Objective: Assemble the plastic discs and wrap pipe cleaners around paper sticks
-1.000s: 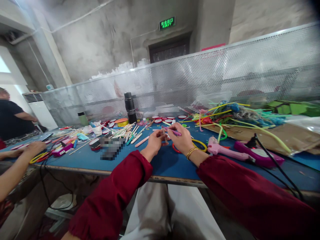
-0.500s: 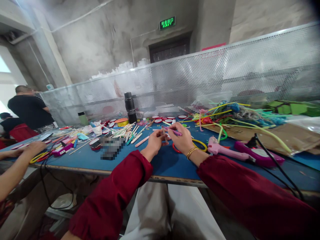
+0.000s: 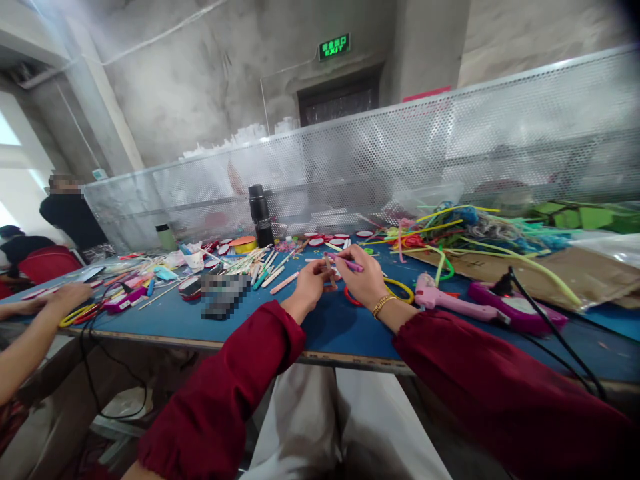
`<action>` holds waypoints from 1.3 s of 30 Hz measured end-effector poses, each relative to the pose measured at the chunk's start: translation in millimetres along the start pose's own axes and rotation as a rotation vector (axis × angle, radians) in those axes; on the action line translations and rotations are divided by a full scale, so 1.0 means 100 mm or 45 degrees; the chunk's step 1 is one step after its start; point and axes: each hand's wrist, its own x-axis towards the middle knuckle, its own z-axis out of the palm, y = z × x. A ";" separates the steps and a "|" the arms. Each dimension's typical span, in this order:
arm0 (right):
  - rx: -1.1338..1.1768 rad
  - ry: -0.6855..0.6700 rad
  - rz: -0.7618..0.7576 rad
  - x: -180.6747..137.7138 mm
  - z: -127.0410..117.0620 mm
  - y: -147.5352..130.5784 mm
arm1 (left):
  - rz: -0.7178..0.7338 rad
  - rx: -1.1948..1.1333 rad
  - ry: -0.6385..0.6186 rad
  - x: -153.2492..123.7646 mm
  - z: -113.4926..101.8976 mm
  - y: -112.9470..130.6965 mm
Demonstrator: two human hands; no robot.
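Note:
Over the blue table [image 3: 340, 330], my left hand [image 3: 309, 287] pinches a small brown, stick-like piece [image 3: 331, 275], its exact kind too small to make out. My right hand [image 3: 367, 279], with a gold bracelet [image 3: 383, 305] at the wrist, grips a purple marker [image 3: 353, 265]. The marker's left end is close against the brown piece; whether they touch I cannot tell. Beneath and beside my right hand lie a red ring [image 3: 351, 297] and a yellow ring [image 3: 406, 287]. A pink marker [image 3: 284, 283] rests left of my left hand.
Right of my hands lie a pink glue gun [image 3: 450, 300] and a purple power strip [image 3: 520, 310] with a black cable. A black thermos [image 3: 260, 217] stands behind several markers. Colourful strips [image 3: 450, 227] are heaped at back right. A co-worker's hand [image 3: 73, 293] rests at far left.
My hands stay in almost the same place, still holding the marker and the brown piece. In the background at left, a standing person has shifted right.

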 end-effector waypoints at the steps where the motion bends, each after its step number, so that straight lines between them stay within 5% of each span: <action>1: 0.000 0.001 0.000 0.00 0.00 0.00 | 0.000 -0.001 -0.001 0.00 0.00 0.00; 39: 0.016 -0.029 0.008 0.00 -0.02 -0.05 | -0.028 -0.010 -0.010 -0.02 0.02 0.02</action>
